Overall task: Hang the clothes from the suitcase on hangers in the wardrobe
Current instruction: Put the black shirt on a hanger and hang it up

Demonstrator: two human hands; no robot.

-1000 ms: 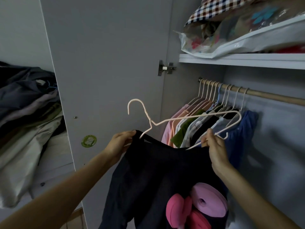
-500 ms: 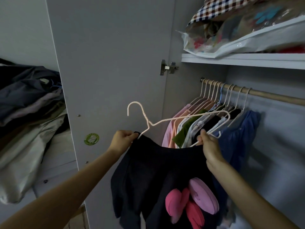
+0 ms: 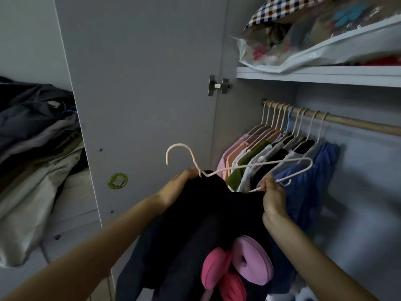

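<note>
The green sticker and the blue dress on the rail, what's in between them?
In the head view, between the green sticker and blue dress: the pale hanger with the black garment, and other hanging clothes.

Black garment (image 3: 201, 216) with pink bow: hangs below both hands, collar bunched at fingers. Pale wire hanger (image 3: 238, 167): tilted, hook up by left fingers (image 3: 191, 171), lower bar pinched in right fingers (image 3: 265, 185).
</note>
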